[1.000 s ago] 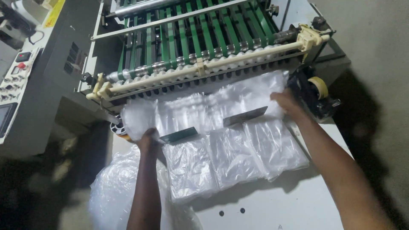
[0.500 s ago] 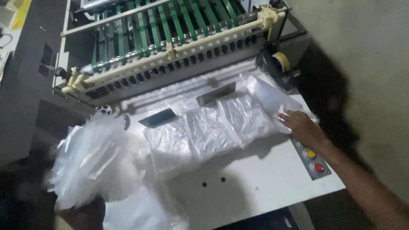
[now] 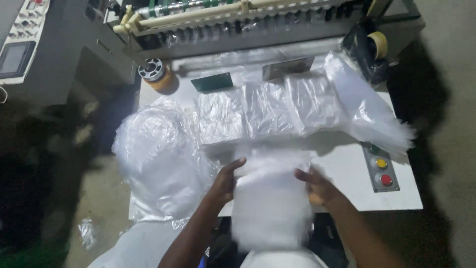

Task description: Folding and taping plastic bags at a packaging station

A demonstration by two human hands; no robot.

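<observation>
Both hands, left (image 3: 224, 182) and right (image 3: 317, 187), grip a blurred stack of clear plastic bags (image 3: 270, 198) over the white table (image 3: 347, 164).

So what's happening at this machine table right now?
A person stands at a white machine table and holds a blurred stack of clear plastic bags between the left hand and the right hand, at the table's near edge. More flat stacks of clear bags lie in a row below the machine's rollers. A large crumpled plastic bag hangs at the table's left side.
</observation>
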